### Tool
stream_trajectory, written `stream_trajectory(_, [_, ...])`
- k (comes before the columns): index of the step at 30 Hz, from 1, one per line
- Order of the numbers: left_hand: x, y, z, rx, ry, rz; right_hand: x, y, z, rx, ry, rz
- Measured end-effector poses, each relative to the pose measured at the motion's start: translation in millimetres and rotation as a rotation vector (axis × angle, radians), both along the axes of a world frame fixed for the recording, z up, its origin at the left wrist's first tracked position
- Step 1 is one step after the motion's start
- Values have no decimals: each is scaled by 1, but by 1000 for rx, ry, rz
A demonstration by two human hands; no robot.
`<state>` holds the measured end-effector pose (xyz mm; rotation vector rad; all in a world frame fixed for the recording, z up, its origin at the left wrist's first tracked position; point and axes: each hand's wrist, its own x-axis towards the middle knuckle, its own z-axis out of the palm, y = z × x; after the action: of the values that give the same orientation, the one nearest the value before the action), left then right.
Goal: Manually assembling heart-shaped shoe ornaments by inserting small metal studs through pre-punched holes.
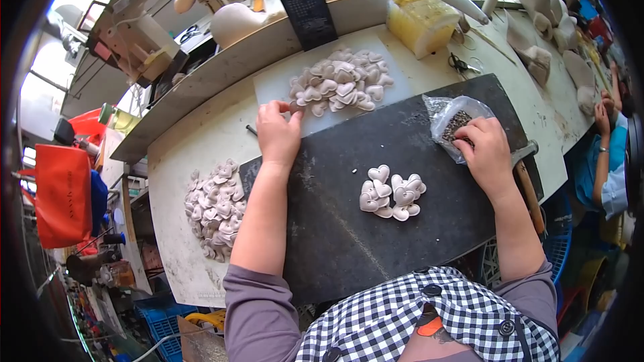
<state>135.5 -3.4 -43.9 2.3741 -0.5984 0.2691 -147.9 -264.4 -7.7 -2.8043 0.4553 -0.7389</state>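
Observation:
My left hand is at the left edge of a pile of pale, padded fabric hearts on a white sheet. Its thumb and finger pinch what looks like one heart at the pile's edge. My right hand dips its bent fingertips into a clear plastic bag of small dark metal pieces. Whatever those fingers hold is too small to make out. Between my forearms, a small cluster of padded hearts lies on the dark board. Beyond my left forearm sits another heap of hearts.
A hammer lies along the board's right edge. Further back are scissors, a yellowish block and a black perforated basket against a low ledge. At far right, another person's arm shows.

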Motion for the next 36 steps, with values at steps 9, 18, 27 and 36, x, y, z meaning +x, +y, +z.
stream_trajectory(9, [-90,11,51,-596,663,-263,5,-1,-1,33,-3,13])
stream_trajectory(18, [-164,-4,59,-680,1083,-521,5,0,13,242,27,16])
stream_trajectory(27, [-177,-25,56,-690,1165,-585,10,-2,4,32,-3,80])
stream_trajectory(36, [-176,-25,55,-732,1215,-535,12,-6,9,103,-104,71])
